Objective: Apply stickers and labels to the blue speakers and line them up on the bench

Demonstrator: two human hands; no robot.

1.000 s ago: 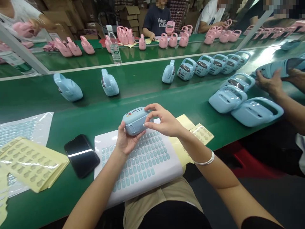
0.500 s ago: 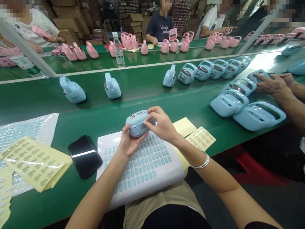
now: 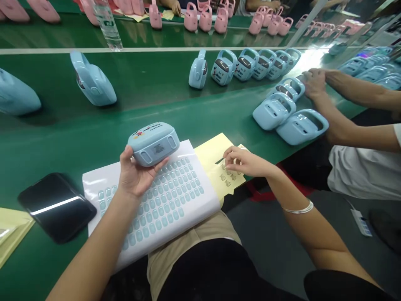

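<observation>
My left hand (image 3: 136, 175) holds a light-blue plastic device (image 3: 153, 146), thumb at its left end and fingers beneath. Its underside faces me, with a small grey printed label (image 3: 158, 148) between two pale oval pads; its top face carries a Mickey print. Below it, on my lap and the table edge, lies a white sheet (image 3: 169, 196) with rows of clear bluish oval pads. My right hand (image 3: 246, 161) is at a yellow sheet of printed stickers (image 3: 230, 177), its fingertips bent together on it. Whatever lies between those fingertips is hidden.
A black phone (image 3: 58, 207) lies left of the white sheet. Several blue devices (image 3: 222, 69) stand along the green table; others lie near a co-worker's hands (image 3: 315, 81) at right. A water bottle (image 3: 108, 25) and pink devices (image 3: 190, 19) are across the divider.
My right hand has left the blue device and moved right to the yellow sticker sheet. My left hand still holds the device, now turned so its labelled underside shows. The view has shifted.
</observation>
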